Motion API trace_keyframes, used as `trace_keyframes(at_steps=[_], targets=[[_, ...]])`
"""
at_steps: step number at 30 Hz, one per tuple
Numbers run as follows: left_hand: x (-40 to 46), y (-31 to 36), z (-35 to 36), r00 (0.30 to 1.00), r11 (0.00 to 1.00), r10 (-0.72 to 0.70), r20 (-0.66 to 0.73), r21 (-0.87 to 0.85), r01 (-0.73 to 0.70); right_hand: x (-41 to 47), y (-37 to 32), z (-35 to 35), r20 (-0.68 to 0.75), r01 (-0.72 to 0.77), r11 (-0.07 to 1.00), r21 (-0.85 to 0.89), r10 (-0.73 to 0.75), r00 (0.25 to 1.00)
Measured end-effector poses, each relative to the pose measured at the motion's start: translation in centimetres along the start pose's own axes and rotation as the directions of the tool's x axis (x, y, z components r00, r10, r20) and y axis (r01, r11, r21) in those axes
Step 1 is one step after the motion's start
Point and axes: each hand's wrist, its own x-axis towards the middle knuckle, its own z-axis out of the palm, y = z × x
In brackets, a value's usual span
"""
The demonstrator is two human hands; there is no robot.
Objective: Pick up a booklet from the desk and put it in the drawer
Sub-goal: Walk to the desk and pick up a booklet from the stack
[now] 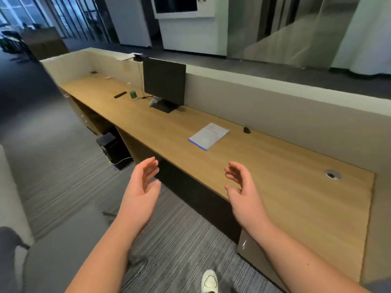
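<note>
A white booklet with a blue edge and red print lies flat on the long wooden desk, right of the monitor. My left hand hovers open in front of the desk's front edge, over the floor, holding nothing. My right hand is open too, fingers spread, above the desk's front edge, nearer to me than the booklet. Both palms face each other. A drawer front with a metal handle sits shut under the desk beneath my right forearm.
A black monitor stands at the back with a green cup and a dark remote to its left. A small dark object lies behind the booklet. A cable grommet is at right. A computer tower stands on the carpet.
</note>
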Motion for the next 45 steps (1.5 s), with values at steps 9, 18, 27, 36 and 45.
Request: trace_keyframes(at_steps=[9, 18, 27, 36, 45], targets=[[26.9, -8.7, 3.4, 0.975, 0.993, -0.091, 0.201, 0.095, 0.074, 22.8, 7.0, 6.3, -0.193, -0.183, 0.983, -0.011, 0.177, 0.965], [48.4, -19.1, 10.4, 0.843, 0.948, -0.292, 0.451, 0.251, 0.194, 39.8, 16.2, 12.0, -0.323, -0.483, 0.875, 0.047, 0.471, 0.821], [61.6, -33.5, 21.9, 0.679, 0.814, -0.517, 0.521, 0.544, 0.203, 51.5, 27.0, 15.0, -0.406, -0.755, 0.594, 0.278, 0.785, 0.468], [64.7, -37.0, 26.0, 0.588, 0.625, -0.707, 0.393, 0.737, 0.259, 55.1, 29.4, 15.9, -0.371, -0.824, 0.470, 0.315, 0.860, 0.349], [64.2, -34.6, 23.9, 0.438, 0.733, -0.678, 0.590, 0.504, 0.456, 54.8, 27.4, 14.8, -0.320, -0.796, 0.472, 0.378, 0.874, 0.366]])
